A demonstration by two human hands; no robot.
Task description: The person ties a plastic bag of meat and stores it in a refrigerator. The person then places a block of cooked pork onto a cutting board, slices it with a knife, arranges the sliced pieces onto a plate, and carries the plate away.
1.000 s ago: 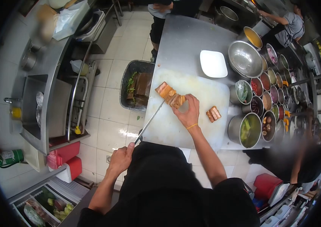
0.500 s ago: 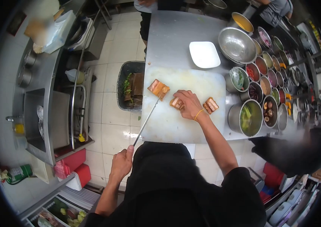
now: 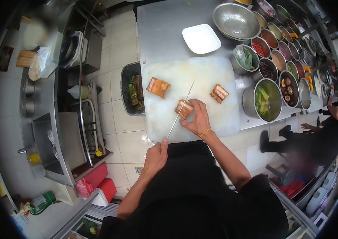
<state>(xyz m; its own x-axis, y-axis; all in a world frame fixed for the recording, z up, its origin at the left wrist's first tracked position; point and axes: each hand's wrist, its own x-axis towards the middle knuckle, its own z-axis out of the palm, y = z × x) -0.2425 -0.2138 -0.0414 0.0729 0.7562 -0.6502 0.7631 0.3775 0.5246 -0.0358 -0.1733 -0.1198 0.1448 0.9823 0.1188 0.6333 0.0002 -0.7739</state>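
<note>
My left hand (image 3: pixel 156 157) is closed round the handle of a long thin knife (image 3: pixel 174 122), whose blade lies across the middle piece of browned, layered meat (image 3: pixel 182 107). At the right side of that piece, my right hand (image 3: pixel 199 118), with a yellow band at the wrist, grips it between thumb and fingers. A larger meat piece (image 3: pixel 158 87) rests to the left on the white cutting board (image 3: pixel 216 123). Another small piece (image 3: pixel 219 93) lies on the right, apart from both hands. The knife tip points away from me, beyond the middle piece.
Behind the board are a white square dish (image 3: pixel 201 38) and a metal bowl (image 3: pixel 236 20). Metal containers of ingredients stand on the right, including one with green vegetables (image 3: pixel 262 99). A bin (image 3: pixel 127 89) is left of the table. Another person (image 3: pixel 308 137) is at far right.
My left hand and knife have moved right, from the left piece to across the middle piece. My right hand's fingers have shifted to the middle piece's right side. The camera view has shifted.
</note>
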